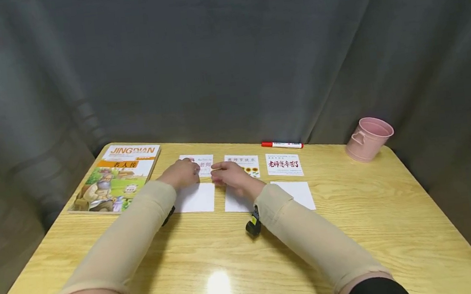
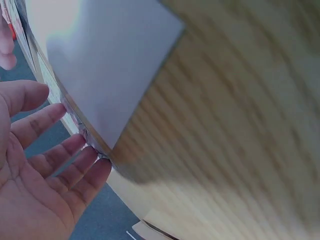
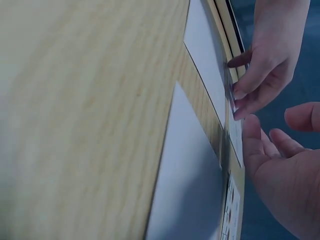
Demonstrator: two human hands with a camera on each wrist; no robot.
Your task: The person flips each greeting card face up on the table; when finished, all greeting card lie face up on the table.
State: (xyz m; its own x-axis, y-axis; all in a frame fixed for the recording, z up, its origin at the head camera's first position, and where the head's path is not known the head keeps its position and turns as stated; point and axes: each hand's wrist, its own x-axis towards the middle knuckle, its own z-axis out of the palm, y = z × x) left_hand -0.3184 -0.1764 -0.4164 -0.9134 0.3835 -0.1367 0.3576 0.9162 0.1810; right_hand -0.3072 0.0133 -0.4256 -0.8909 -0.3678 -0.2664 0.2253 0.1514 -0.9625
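Observation:
My left hand (image 1: 181, 174) reaches over the leftmost printed card (image 1: 205, 164), covering its left part. In the left wrist view, the spread fingers (image 2: 75, 182) rest their tips at that card's edge, beside a blank white card (image 2: 115, 65). My right hand (image 1: 236, 178) is at the gap between the left and middle printed cards, fingers loosely extended and holding nothing. It partly hides the middle printed card (image 1: 239, 161), which has sunflowers, and the blank card (image 1: 234, 203) below it. In the right wrist view, its fingers (image 3: 255, 145) point toward the left hand.
A third printed card (image 1: 284, 164) with red lettering lies at right, above another blank card (image 1: 298, 192). Behind them is a red-and-white marker (image 1: 282, 145). An illustrated book (image 1: 114, 179) lies far left; a pink bucket (image 1: 368, 140) stands at the back right. Grey curtain surrounds the table.

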